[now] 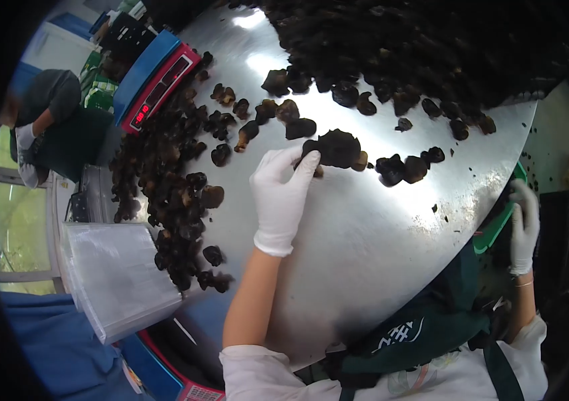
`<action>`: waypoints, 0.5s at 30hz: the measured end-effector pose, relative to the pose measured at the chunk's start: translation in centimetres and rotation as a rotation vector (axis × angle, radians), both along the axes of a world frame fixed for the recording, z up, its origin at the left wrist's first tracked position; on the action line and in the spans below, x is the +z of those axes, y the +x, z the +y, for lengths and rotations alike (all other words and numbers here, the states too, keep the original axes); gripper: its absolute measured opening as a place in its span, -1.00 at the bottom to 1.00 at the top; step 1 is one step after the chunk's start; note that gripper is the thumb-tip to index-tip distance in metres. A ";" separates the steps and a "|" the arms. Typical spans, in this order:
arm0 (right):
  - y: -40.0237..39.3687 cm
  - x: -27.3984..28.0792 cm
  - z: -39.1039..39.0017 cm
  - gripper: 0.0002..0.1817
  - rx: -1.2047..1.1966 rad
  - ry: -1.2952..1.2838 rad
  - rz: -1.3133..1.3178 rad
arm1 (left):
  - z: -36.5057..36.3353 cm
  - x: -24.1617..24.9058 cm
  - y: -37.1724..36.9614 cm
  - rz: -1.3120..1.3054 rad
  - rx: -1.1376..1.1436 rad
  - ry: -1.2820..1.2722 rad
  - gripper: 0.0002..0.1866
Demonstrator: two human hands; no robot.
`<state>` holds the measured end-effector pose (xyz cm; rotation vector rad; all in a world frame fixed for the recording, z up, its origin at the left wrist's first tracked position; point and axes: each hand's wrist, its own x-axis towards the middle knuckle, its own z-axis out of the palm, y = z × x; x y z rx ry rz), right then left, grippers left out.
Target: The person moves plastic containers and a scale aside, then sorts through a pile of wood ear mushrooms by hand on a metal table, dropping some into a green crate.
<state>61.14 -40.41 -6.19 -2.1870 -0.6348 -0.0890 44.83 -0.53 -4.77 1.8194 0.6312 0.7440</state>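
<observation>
Item, landmark: one metal table (338, 267), its top strewn with dark, wrinkled pieces.

Item, held: one dark piece (339, 148), broad and ragged-edged, over the middle part of the metal table. The person's left hand (275, 200), gloved in white, has thumb and fingers clamped on its near end.

Item, free: the right hand (525, 230), likewise gloved, off the metal table's right edge beside a green basket (487, 241) — fingers loosely curved, thumb apart from them, nothing seen between. Contact with the basket cannot be told.

Step in hand, as judged: a single piece singled out and handled. From this pose, the next move calls for a steady pinch and clearance from the loose pieces around it.

Stock: a large heap (418, 53) at the metal table's far side; a smaller heap (171, 180) along its left side.

Markings: a red-and-blue scale (139, 79) at the metal table's far left shows lit red digits, perhaps ending in "10". White lettering (398, 336) on the dark green apron (364, 361), at the metal table's near edge, is illegible — no brand can be read.
</observation>
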 end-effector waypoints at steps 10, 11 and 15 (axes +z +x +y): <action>-2.6 2.6 6.0 -0.69 0.402 0.231 0.463 | -12.2 0.1 -1.2 0.021 -0.455 0.244 -0.75; -1.0 1.0 4.1 -0.66 0.152 0.287 0.451 | -10.9 -0.2 -1.4 0.057 -0.419 0.331 -0.71; 2.0 0.8 2.8 -0.48 -0.154 -0.157 -0.354 | -6.0 -1.0 1.3 0.171 -0.287 0.673 -0.52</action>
